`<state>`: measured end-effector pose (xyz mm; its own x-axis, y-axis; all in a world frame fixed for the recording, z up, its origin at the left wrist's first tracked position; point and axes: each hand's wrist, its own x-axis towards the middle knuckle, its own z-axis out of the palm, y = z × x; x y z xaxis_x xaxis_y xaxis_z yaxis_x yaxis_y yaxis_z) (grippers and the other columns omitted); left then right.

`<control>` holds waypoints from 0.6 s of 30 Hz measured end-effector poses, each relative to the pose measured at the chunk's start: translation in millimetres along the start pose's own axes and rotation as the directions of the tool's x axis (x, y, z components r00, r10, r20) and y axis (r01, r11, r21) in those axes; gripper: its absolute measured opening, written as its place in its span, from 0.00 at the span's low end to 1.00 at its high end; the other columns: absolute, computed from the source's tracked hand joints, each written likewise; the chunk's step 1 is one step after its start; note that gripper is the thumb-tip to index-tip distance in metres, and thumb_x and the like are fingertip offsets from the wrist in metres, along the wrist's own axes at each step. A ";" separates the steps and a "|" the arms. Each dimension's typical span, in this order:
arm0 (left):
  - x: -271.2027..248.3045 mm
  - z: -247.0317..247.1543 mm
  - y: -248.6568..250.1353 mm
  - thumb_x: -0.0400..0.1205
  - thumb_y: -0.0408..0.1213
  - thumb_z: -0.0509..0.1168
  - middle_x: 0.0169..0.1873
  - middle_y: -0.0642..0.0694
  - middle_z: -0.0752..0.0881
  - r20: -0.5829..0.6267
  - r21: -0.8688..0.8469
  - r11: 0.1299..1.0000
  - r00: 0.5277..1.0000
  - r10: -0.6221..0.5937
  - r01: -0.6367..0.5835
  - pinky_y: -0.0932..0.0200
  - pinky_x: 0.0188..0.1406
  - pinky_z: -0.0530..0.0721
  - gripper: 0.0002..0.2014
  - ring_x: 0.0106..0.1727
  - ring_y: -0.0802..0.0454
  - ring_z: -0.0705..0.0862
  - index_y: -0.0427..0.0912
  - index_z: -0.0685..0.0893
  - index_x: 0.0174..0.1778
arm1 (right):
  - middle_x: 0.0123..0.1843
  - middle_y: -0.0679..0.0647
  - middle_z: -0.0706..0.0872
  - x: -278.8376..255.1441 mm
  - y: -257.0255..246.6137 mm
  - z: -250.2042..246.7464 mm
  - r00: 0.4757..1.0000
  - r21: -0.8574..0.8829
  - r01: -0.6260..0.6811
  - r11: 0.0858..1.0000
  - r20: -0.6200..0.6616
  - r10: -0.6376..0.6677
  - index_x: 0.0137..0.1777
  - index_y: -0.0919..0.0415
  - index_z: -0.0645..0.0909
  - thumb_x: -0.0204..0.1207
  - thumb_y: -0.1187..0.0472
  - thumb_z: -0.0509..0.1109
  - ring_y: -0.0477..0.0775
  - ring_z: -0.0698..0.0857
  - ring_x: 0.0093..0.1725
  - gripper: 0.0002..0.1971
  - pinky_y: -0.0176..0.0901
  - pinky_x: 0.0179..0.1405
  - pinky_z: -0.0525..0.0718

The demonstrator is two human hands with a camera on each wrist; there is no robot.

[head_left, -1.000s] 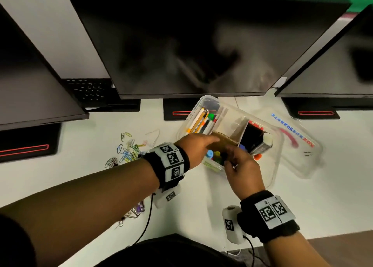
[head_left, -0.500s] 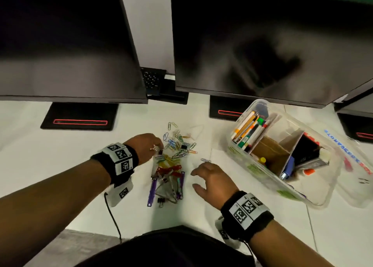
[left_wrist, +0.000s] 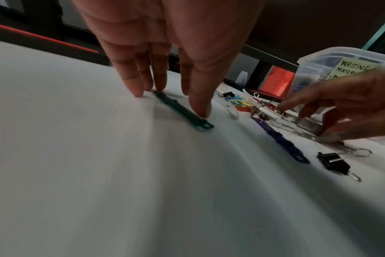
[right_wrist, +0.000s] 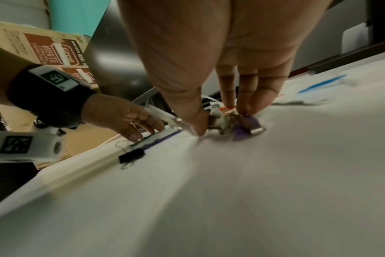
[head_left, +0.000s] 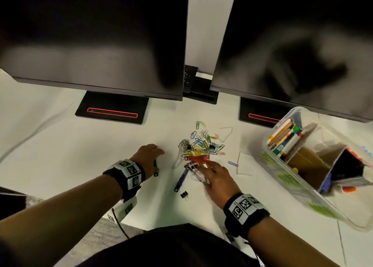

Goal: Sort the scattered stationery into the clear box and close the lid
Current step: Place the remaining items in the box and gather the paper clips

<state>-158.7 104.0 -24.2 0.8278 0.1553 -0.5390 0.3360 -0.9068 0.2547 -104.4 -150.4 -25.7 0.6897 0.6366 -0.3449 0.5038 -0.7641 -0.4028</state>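
Note:
The clear box (head_left: 270,162) stands open at the right, with pens, a cardboard divider and dark items inside. A heap of coloured paper clips (head_left: 201,143) lies mid-desk. My left hand (head_left: 156,160) (left_wrist: 174,100) is left of the heap, its straight fingers and thumb pressing a green plastic fastener strip (left_wrist: 182,111) flat on the desk. My right hand (head_left: 203,172) (right_wrist: 222,120) sits on the near end of the heap, thumb and fingers pinching a bundle of metal and purple clips (right_wrist: 242,127). A purple strip (head_left: 181,179) and a black binder clip (head_left: 184,195) lie beside it.
Two dark monitors (head_left: 101,45) overhang the back of the white desk (head_left: 60,145), their black stands (head_left: 113,109) behind the heap. A paper scrap (head_left: 245,164) lies between heap and box. The desk's front edge runs close to my wrists.
Both hands left the box and came to the clip heap. The left hand has since slid left with the green strip under it. The right hand has closed on the clip bundle.

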 end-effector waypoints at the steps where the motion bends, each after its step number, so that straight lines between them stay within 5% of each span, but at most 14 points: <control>1: 2.8 1.2 1.6 0.78 0.38 0.68 0.79 0.42 0.61 -0.004 -0.002 1.000 1.000 0.004 -0.004 0.54 0.81 0.60 0.32 0.80 0.43 0.60 0.48 0.65 0.78 | 0.76 0.59 0.70 1.1 3.6 -1.0 1.000 0.009 -0.011 1.000 -0.011 0.011 0.75 0.49 0.70 0.74 0.67 0.64 0.65 0.72 0.71 0.29 0.51 0.72 0.71; 7: 9.7 4.4 18.1 0.77 0.28 0.65 0.71 0.42 0.69 -0.072 -0.077 0.994 0.995 0.067 -0.072 0.56 0.70 0.74 0.23 0.68 0.44 0.75 0.44 0.76 0.69 | 0.61 0.62 0.84 -1.0 19.1 -7.5 0.992 0.074 -0.068 0.995 -0.105 0.075 0.65 0.58 0.81 0.71 0.71 0.65 0.68 0.81 0.60 0.22 0.54 0.60 0.81; 11: 13.8 3.5 23.4 0.77 0.29 0.64 0.70 0.42 0.71 -0.118 -0.076 0.993 0.990 0.083 -0.093 0.57 0.71 0.73 0.23 0.70 0.43 0.74 0.44 0.75 0.70 | 0.57 0.61 0.86 -3.0 22.9 -14.7 0.969 0.236 -0.155 0.959 -0.154 0.195 0.62 0.58 0.82 0.73 0.70 0.65 0.64 0.84 0.57 0.18 0.43 0.56 0.79; 14: 11.9 -7.4 24.4 0.77 0.40 0.69 0.71 0.45 0.69 -0.083 0.035 0.998 0.995 -0.051 0.054 0.51 0.71 0.74 0.29 0.72 0.43 0.69 0.48 0.68 0.74 | 0.54 0.57 0.87 -5.9 24.4 -22.3 0.928 0.388 -0.221 0.895 -0.200 0.316 0.59 0.58 0.83 0.74 0.69 0.67 0.57 0.84 0.51 0.15 0.32 0.50 0.74; 18: 7.1 -14.6 18.2 0.76 0.48 0.70 0.65 0.41 0.76 0.016 0.104 0.971 0.975 -0.220 0.217 0.49 0.65 0.78 0.27 0.66 0.42 0.77 0.43 0.70 0.67 | 0.53 0.58 0.87 -4.3 23.9 -28.0 0.893 0.388 -0.276 0.879 -0.233 0.384 0.53 0.61 0.84 0.74 0.69 0.68 0.58 0.84 0.51 0.10 0.35 0.48 0.75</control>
<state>-140.1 94.3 -11.6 0.7264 0.3447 -0.5946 0.4591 -0.8872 0.0465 -80.8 -174.3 -10.1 0.9309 0.2514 -0.2648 0.0508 -0.8073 -0.5879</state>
